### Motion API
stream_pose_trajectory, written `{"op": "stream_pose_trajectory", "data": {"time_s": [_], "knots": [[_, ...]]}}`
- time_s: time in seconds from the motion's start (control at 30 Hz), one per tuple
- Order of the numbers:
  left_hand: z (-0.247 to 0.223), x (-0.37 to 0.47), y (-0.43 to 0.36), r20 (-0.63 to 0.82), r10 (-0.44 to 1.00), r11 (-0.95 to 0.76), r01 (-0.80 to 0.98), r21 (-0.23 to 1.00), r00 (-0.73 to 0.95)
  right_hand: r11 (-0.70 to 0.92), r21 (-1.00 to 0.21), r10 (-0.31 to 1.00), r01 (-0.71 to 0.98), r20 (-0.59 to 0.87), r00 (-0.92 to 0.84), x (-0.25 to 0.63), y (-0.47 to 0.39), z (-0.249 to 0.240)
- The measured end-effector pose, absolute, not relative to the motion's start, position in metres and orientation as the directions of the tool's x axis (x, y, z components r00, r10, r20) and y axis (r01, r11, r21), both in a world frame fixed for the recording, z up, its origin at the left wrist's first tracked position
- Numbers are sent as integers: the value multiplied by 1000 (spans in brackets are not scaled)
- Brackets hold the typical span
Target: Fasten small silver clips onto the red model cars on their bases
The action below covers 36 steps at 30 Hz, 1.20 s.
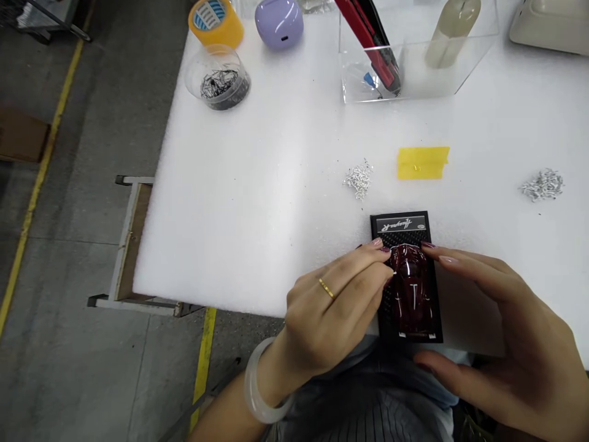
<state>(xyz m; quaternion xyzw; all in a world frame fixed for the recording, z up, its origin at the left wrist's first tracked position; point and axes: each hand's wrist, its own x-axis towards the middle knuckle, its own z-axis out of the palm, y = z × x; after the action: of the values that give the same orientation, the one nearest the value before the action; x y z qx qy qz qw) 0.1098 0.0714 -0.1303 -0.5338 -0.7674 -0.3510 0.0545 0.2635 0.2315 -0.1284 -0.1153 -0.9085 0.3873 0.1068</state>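
A dark red model car (pixel 413 294) sits on a black base (pixel 387 313) with a nameplate, at the near edge of the white table. My left hand (pixel 338 301) reaches in from the left, its fingers pinched together at the car's side around a tiny white piece (pixel 394 272). On the right, my right hand (pixel 510 325) is spread, its forefinger touching the car's front corner and its thumb low beside the base. Above the base lie a pile of small white parts (pixel 358 179) and a yellow tape piece (pixel 422 163) with tiny bits on it.
Along the back are an orange tape roll (pixel 230 31), a tub of black pieces (pixel 218 86), a purple case (pixel 279 24) and a clear box (pixel 418 80) holding a red-black tool and a bottle. Another small-parts pile (pixel 543 185) lies right. The table's left edge drops to the floor.
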Motion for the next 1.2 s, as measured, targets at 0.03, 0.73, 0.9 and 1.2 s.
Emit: {"op": "stream_pose_trajectory", "data": {"time_s": [0.03, 0.73, 0.9, 1.2], "knots": [[-130, 109, 72, 460, 780, 181, 857, 482, -424, 671, -728, 299, 138, 95, -949, 264, 231, -128], [-131, 111, 68, 463, 789, 190, 877, 441, -404, 639, -749, 325, 175, 57, -944, 265, 229, -127], [-132, 111, 68, 466, 788, 187, 879, 440, -401, 640, -752, 308, 157, 64, -949, 265, 229, -126], [-130, 111, 66, 442, 802, 202, 879, 432, -401, 653, -741, 307, 155, 71, -949, 262, 229, -126]]}}
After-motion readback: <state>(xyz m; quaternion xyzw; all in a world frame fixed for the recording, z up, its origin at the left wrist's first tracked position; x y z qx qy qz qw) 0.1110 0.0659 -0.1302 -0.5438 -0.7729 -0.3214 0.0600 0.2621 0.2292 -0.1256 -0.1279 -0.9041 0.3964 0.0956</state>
